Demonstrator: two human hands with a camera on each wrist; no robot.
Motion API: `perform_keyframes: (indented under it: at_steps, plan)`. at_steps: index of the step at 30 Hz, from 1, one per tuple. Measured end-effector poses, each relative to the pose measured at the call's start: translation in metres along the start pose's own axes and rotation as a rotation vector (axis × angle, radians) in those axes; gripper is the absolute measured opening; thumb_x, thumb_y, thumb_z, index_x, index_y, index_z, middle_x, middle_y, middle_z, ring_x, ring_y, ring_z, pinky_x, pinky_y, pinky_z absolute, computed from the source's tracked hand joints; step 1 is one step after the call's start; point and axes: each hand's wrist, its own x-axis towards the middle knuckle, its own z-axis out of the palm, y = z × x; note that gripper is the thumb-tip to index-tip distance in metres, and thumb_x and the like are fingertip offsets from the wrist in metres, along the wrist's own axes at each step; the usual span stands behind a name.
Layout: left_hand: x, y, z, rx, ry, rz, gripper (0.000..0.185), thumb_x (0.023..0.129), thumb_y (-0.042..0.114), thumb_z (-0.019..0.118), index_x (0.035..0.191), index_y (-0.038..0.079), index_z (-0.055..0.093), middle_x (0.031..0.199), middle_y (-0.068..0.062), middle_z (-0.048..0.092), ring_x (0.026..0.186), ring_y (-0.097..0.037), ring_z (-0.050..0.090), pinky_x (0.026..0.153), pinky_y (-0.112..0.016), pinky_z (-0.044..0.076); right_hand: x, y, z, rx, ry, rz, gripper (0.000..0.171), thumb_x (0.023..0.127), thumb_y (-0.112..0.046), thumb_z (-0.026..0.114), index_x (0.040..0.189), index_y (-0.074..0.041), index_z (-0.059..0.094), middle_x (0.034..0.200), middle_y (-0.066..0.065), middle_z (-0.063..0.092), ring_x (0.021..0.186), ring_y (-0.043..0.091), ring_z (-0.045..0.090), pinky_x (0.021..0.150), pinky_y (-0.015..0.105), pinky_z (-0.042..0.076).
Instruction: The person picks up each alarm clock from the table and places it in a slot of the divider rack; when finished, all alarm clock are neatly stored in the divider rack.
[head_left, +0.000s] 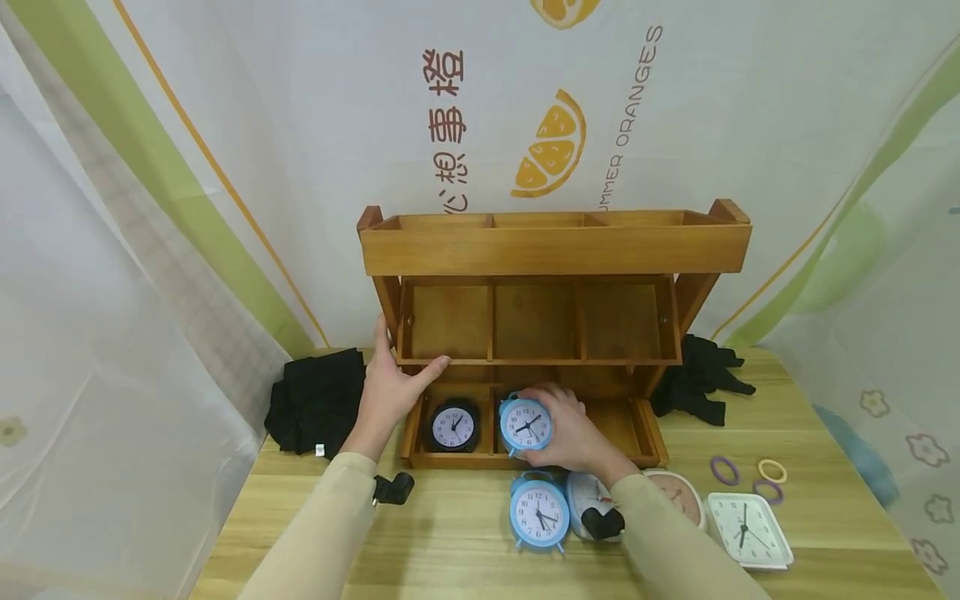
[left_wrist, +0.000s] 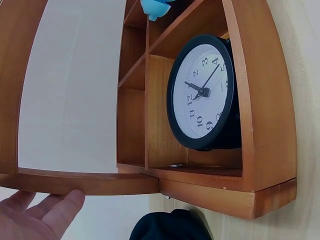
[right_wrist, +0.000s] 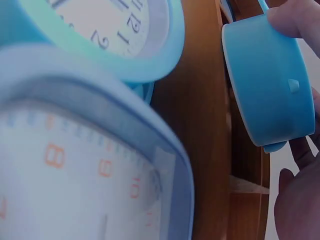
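My right hand (head_left: 566, 429) grips a blue alarm clock (head_left: 525, 423) by its body at the middle compartment of the wooden rack's (head_left: 555, 250) bottom tier. From the side, the right wrist view shows that clock's blue casing (right_wrist: 270, 80) between thumb and fingers. My left hand (head_left: 390, 390) rests at the rack's left side with the thumb spread; its fingertips (left_wrist: 75, 199) touch the side post. In the bottom-left compartment stands a black round clock (left_wrist: 202, 95), face outward. On the table before the rack stands a second blue alarm clock (head_left: 540, 512).
Right of it, partly behind my forearm, are a pale-blue clock (head_left: 581, 504) and a pink-faced clock (head_left: 675, 493). A white square clock (head_left: 750, 529) lies farther right, near purple and yellow rings (head_left: 772, 472). Black cloths (head_left: 318, 400) flank the rack. A curtain (head_left: 300, 125) hangs behind.
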Motion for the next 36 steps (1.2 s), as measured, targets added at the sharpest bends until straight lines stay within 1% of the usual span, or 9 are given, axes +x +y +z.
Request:
perform_keyframes:
  at_steps: [2, 5, 11, 15, 21, 25, 31, 33, 36]
  plan:
    - [0.000, -0.001, 0.001, 0.000, 0.000, 0.000, 0.130, 0.080, 0.071, 0.079, 0.169, 0.027, -0.006, 0.170, -0.017, 0.026, 0.149, -0.044, 0.038, 0.114, -0.066, 0.037, 0.001, 0.003, 0.001, 0.008, 0.003, 0.011, 0.086, 0.068, -0.031, 0.096, 0.143, -0.017, 0.059, 0.145, 0.007, 0.053, 0.127, 0.033, 0.047, 0.103, 0.068, 0.035]
    - [0.000, -0.001, 0.003, 0.000, -0.002, 0.002, 0.130, 0.080, 0.070, 0.079, 0.169, 0.026, -0.005, 0.170, -0.018, 0.025, 0.150, -0.044, 0.037, 0.113, -0.066, 0.037, 0.003, 0.007, 0.001, 0.009, 0.014, 0.015, 0.083, 0.068, -0.028, 0.096, 0.142, -0.015, 0.060, 0.144, 0.008, 0.053, 0.128, 0.034, 0.049, 0.106, 0.072, 0.033]
    - [0.000, -0.002, 0.003, 0.005, -0.008, -0.009, 0.129, 0.081, 0.072, 0.077, 0.169, 0.029, -0.007, 0.171, -0.017, 0.023, 0.151, -0.043, 0.035, 0.114, -0.065, 0.036, 0.006, 0.010, 0.002, -0.005, 0.021, 0.012, 0.082, 0.067, -0.028, 0.096, 0.140, -0.014, 0.061, 0.141, 0.010, 0.054, 0.127, 0.034, 0.051, 0.105, 0.069, 0.035]
    - [-0.001, -0.003, 0.001, 0.008, -0.003, -0.011, 0.129, 0.081, 0.071, 0.078, 0.169, 0.029, -0.007, 0.171, -0.016, 0.024, 0.150, -0.042, 0.036, 0.114, -0.065, 0.037, 0.007, 0.013, 0.006, -0.005, 0.002, 0.021, 0.082, 0.068, -0.030, 0.095, 0.141, -0.015, 0.060, 0.142, 0.010, 0.054, 0.126, 0.033, 0.050, 0.102, 0.069, 0.036]
    - [0.000, -0.003, 0.003, 0.008, -0.013, 0.001, 0.128, 0.082, 0.071, 0.077, 0.167, 0.034, -0.011, 0.171, -0.016, 0.024, 0.151, -0.042, 0.036, 0.115, -0.064, 0.036, 0.006, 0.015, 0.008, -0.011, -0.029, 0.052, 0.082, 0.069, -0.030, 0.096, 0.142, -0.017, 0.061, 0.143, 0.008, 0.054, 0.125, 0.034, 0.049, 0.100, 0.068, 0.036]
    - [0.000, -0.002, 0.004, 0.018, -0.013, 0.003, 0.128, 0.081, 0.072, 0.076, 0.167, 0.033, -0.011, 0.171, -0.017, 0.023, 0.151, -0.042, 0.034, 0.115, -0.065, 0.036, 0.007, 0.015, 0.006, -0.031, -0.055, 0.066, 0.083, 0.070, -0.032, 0.098, 0.143, -0.017, 0.060, 0.145, 0.010, 0.054, 0.127, 0.035, 0.050, 0.099, 0.069, 0.036]
    - [0.000, -0.001, 0.002, 0.004, -0.002, -0.007, 0.129, 0.081, 0.072, 0.077, 0.168, 0.030, -0.008, 0.171, -0.015, 0.022, 0.153, -0.040, 0.033, 0.116, -0.063, 0.035, 0.011, 0.016, 0.004, -0.069, -0.081, 0.077, 0.084, 0.072, -0.038, 0.097, 0.144, -0.017, 0.060, 0.147, 0.011, 0.054, 0.129, 0.036, 0.051, 0.096, 0.064, 0.037]
    - [0.001, -0.002, 0.002, -0.005, -0.002, -0.007, 0.130, 0.081, 0.071, 0.078, 0.168, 0.029, -0.008, 0.172, -0.015, 0.021, 0.153, -0.039, 0.032, 0.116, -0.063, 0.035, 0.011, 0.017, 0.004, -0.073, -0.086, 0.082, 0.083, 0.073, -0.038, 0.096, 0.145, -0.017, 0.060, 0.148, 0.011, 0.054, 0.130, 0.037, 0.051, 0.096, 0.065, 0.036]
    - [0.000, -0.001, 0.001, -0.003, -0.009, -0.006, 0.129, 0.081, 0.071, 0.077, 0.168, 0.031, -0.010, 0.172, -0.014, 0.020, 0.153, -0.039, 0.031, 0.117, -0.062, 0.035, 0.011, 0.017, 0.004, -0.074, -0.103, 0.105, 0.082, 0.075, -0.038, 0.095, 0.146, -0.016, 0.060, 0.148, 0.012, 0.054, 0.133, 0.039, 0.050, 0.099, 0.070, 0.035]
